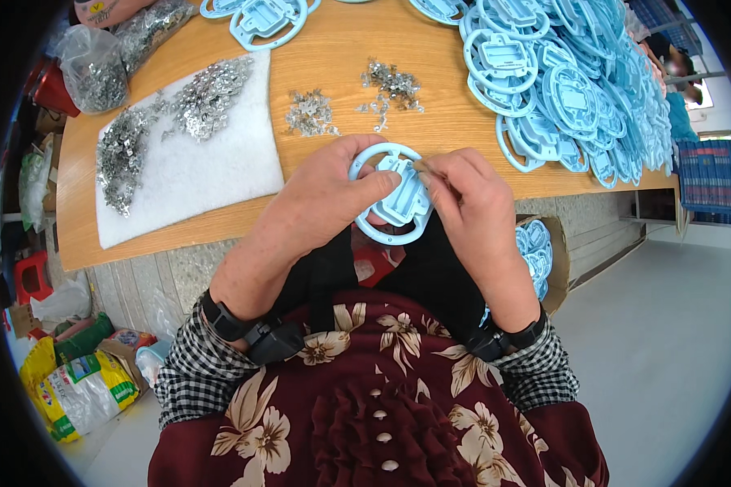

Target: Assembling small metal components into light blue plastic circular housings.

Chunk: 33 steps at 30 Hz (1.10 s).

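Observation:
A light blue plastic steering-wheel-shaped shell (pixel 403 204) is held tilted just off the table's front edge. My left hand (pixel 321 191) grips it from the left, thumb on its raised middle and fingers behind. My right hand (pixel 477 201) is closed in a pinch at the shell's upper right, its fingertips against the middle part. Whatever lies between those fingertips is too small and hidden to name. On the table beyond my hands lie two small piles of metal clips, a left pile (pixel 310 112) and a right pile (pixel 391 84).
A white foam sheet (pixel 195 183) on the left bears larger heaps of metal pieces. Bags of similar pieces (pixel 94 69) stand behind it. Many blue shells (pixel 573 97) are stacked at the right. Below them, a cardboard box (pixel 557 272) holds more blue parts.

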Motion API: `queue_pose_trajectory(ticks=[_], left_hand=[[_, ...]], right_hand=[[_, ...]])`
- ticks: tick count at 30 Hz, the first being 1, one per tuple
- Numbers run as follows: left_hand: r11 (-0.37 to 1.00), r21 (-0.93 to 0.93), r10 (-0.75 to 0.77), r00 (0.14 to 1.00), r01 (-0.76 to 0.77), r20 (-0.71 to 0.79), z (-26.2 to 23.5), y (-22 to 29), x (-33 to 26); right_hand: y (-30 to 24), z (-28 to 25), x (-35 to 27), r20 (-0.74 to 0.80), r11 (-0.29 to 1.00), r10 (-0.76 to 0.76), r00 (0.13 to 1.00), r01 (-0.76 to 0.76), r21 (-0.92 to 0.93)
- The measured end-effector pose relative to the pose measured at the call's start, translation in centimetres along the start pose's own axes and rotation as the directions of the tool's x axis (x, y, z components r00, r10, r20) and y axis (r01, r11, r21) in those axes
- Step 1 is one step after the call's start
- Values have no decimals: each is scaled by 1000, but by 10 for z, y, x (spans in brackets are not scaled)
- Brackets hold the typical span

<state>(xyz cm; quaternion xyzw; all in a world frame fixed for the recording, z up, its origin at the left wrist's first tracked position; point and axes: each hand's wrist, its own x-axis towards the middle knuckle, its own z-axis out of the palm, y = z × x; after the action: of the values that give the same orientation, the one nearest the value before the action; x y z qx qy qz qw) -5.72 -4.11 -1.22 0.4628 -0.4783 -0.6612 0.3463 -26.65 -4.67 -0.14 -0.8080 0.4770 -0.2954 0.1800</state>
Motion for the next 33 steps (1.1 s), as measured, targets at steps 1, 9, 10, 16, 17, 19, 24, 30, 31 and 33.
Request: queue_pose_trajectory(ticks=[1, 9, 10, 16, 17, 19, 24, 30, 31, 33], left_hand=[[1000, 3, -10, 1000, 10, -1, 0, 1, 0], [999, -20, -40, 999, 41, 35, 0, 1, 0], [998, -27, -49, 998, 50, 39, -1, 0, 0], [1000, 9, -12, 1000, 12, 23, -1, -4, 0], [1000, 18, -11, 1000, 11, 15, -1, -3, 0], [1000, 26, -12, 1000, 11, 23, -1, -4, 0], [999, 35, 0, 1000, -1, 26, -2, -7, 2], [999, 24, -22, 999, 21, 34, -1, -1, 0], [999, 11, -36, 999, 35, 35, -1, -1, -1], [998, -15, -63, 997, 63, 38, -1, -1, -1]], right_hand=[[-2, -1, 0, -11, 986, -90, 996, 88, -141], [-1, -9, -4, 21, 972, -177, 984, 178, -151], [0, -10, -4, 39, 966, -199, 979, 203, -159], [10, -12, -8, 2, 999, -49, 999, 49, -8], [9, -11, -8, 28, 998, -67, 997, 67, -20], [4, -8, -7, 79, 994, -99, 992, 102, -40], [2, -14, -1, 150, 996, -27, 988, 14, 89], [7, -4, 3, 121, 972, 131, 984, -152, 179], [5, -1, 5, 105, 972, 141, 984, -158, 177], [1, -4, 8, 132, 981, 166, 977, -177, 76]])
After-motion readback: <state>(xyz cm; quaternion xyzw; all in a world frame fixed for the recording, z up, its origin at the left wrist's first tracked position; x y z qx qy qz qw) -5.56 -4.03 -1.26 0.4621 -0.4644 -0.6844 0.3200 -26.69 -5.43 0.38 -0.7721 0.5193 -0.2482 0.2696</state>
